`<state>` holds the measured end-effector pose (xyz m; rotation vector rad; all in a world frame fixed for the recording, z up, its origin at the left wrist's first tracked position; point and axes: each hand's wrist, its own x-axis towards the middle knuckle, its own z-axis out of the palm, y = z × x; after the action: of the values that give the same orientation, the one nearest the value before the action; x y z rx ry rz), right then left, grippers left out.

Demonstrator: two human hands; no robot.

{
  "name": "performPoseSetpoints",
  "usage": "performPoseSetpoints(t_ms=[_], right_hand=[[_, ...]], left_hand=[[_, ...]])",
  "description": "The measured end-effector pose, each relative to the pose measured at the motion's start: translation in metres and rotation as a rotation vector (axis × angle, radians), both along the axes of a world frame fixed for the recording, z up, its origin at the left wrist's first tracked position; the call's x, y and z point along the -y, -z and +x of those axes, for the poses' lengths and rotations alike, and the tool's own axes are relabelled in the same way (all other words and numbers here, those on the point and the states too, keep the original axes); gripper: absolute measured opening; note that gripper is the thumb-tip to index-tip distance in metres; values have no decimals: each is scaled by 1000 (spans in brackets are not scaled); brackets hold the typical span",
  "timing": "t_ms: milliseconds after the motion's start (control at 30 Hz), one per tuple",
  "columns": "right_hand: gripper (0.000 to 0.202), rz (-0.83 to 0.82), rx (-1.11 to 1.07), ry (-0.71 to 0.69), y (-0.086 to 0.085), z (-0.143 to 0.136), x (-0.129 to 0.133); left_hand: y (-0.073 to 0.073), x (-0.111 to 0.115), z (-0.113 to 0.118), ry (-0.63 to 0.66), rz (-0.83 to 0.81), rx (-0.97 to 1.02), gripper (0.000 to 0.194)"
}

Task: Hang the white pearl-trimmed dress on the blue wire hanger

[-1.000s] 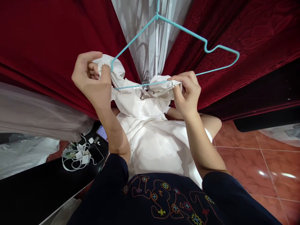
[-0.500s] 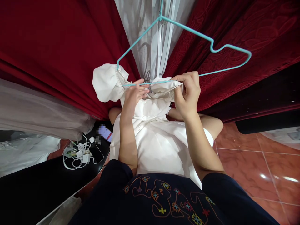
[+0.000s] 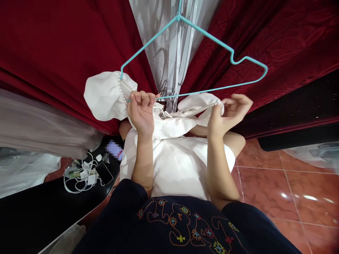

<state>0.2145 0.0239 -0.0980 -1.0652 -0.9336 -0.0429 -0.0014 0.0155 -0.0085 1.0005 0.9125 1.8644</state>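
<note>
A white dress (image 3: 177,162) with puffed sleeves and a pearl-beaded neckline drapes over my lap. One puffed sleeve (image 3: 104,97) hangs on the left end of a light blue hanger (image 3: 208,35). My left hand (image 3: 143,113) is closed around the hanger's bottom bar, near that sleeve. On the other side, my right hand (image 3: 226,114) pinches the beaded edge of the second sleeve (image 3: 200,102) between thumb and fingers. This sleeve lies just below the bar, off the hanger's right end. The hanger's hook is cut off by the top of the view.
Red curtains (image 3: 71,46) hang on both sides, with pale fabric between them. A black table (image 3: 53,211) at lower left carries tangled white cables (image 3: 71,183), a charger and phones (image 3: 104,173). Reddish floor tiles (image 3: 259,183) lie at right.
My left hand has gone from loose fingers to a grip on the bar. My right hand has left the bar, drawing the sleeve edge right and down. The hanger has shifted left.
</note>
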Motion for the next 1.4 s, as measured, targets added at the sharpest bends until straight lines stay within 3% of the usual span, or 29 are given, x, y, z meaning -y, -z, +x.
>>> performPoseSetpoints(t_ms=[100,167,267,400,633,767,1033,1133,1233,1400], right_hand=[[33,66,-92,3,7,41,-23],[34,133,-107,78,3,68,-39],[37,30,-125,139,-18,99,-55],[38,-48,-52,64,-57,111,-61],[33,28,138,-157,-103,77,-39],[36,-8,163,-176,-117,63,-22],[23,-166,231,-265,-116,68,2],[20,-148,240,-264,-118,53,-9],[30,-33,234,-249,-122,30,-27],[27,-96,209,-388,-123,-3,-29]], left_hand=[[2,-2,-2,7,25,16,49],[3,-2,-3,8,36,14,48],[2,-3,-5,5,19,0,47],[0,-4,-8,26,36,35,47],[-4,-5,-10,4,25,25,49],[-6,-7,-12,-27,-23,-1,51],[1,-11,-13,-47,-31,-42,52],[3,-11,-12,-59,-24,-41,52],[3,-10,-11,-61,8,-27,51],[2,-9,-10,-71,-11,-61,52]])
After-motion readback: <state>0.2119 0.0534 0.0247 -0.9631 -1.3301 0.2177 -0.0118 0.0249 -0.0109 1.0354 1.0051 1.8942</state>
